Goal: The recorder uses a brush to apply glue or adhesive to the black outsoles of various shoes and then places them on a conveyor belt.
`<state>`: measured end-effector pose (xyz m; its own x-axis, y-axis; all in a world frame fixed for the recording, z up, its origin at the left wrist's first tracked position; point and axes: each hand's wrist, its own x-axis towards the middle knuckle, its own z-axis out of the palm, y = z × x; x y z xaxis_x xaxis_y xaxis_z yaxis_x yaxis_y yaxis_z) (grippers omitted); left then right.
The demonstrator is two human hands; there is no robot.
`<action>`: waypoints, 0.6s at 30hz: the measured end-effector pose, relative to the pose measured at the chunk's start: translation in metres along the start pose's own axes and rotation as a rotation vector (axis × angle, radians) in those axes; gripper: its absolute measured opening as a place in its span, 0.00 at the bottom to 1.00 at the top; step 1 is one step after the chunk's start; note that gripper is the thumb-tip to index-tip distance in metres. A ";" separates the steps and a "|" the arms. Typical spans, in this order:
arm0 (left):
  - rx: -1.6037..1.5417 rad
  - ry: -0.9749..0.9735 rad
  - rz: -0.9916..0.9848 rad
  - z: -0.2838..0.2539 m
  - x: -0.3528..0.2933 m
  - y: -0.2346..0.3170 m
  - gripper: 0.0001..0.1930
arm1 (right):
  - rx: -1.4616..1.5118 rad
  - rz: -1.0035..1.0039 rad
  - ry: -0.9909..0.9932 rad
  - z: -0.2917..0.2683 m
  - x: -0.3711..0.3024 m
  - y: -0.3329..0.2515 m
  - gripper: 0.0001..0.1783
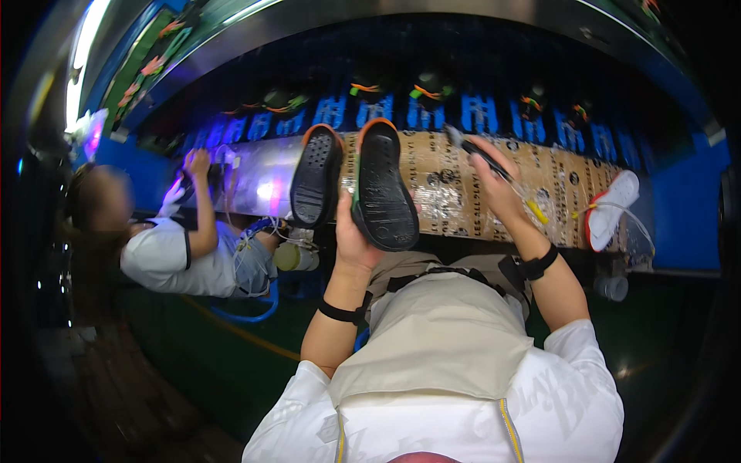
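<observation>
Beige apron (432, 339) cloth is seen nearest the camera; beyond it, over the near edge of the cardboard-covered bench (440, 204), an orange-rimmed black shoe sole (380, 181) is held tread-up by the left grip (356, 241), which is closed about its lower side, just beside a second black sole (315, 177) whose support cannot be told. By the right grip (498, 179), folded narrowly round its handle, a black-handled brush (469, 147) is held above the bench, apart from both soles. For good brushwork, it is judged, the held sole should be steadied, angled toward the bristles and stroked lightly and evenly, with the neighbouring sole left unbumped.
</observation>
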<state>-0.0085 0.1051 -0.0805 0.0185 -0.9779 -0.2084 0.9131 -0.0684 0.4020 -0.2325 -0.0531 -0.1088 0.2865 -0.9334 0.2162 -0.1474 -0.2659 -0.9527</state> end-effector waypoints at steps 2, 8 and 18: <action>0.005 0.037 0.017 -0.003 -0.005 0.006 0.43 | -0.055 -0.017 0.008 -0.005 -0.007 0.024 0.21; 0.136 -0.015 0.079 -0.018 -0.023 0.036 0.45 | -0.145 -0.081 0.057 -0.011 -0.027 0.069 0.24; 0.182 -0.121 0.139 0.025 -0.020 0.091 0.46 | -0.181 -0.142 0.016 -0.007 -0.029 0.059 0.24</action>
<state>0.0642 0.1132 -0.0172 0.0803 -0.9961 -0.0360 0.8168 0.0450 0.5751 -0.2561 -0.0433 -0.1699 0.3022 -0.8866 0.3502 -0.2747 -0.4327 -0.8587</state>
